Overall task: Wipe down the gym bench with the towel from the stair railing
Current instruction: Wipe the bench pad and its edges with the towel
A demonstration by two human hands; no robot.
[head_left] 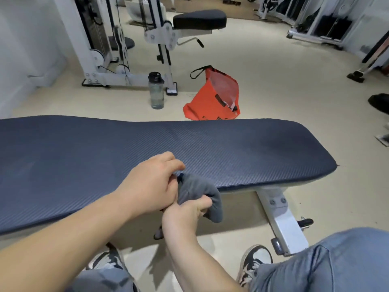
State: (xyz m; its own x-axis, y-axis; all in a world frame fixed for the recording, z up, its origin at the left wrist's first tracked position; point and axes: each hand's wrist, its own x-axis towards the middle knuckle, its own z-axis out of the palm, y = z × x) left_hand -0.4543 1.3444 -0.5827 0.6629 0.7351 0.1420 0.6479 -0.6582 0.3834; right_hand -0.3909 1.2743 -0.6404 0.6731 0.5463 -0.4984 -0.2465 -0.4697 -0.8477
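Note:
The gym bench (210, 144) has a long dark-blue textured pad that runs across the view from left to right, on a white metal frame. A small grey towel (200, 194) is bunched up at the pad's near edge, just right of centre. My left hand (151, 186) grips its upper left part, resting on the pad's edge. My right hand (187, 211) holds the towel from below, in front of the bench. Both hands are closed on the cloth, and part of the towel is hidden in my fists.
Beyond the bench on the floor stand a clear water bottle (156, 90) and an orange bag (214, 95). A white cable machine (101, 39) with a black seat (200, 18) is further back. The bench's white leg (284, 222) is at lower right, near my shoes.

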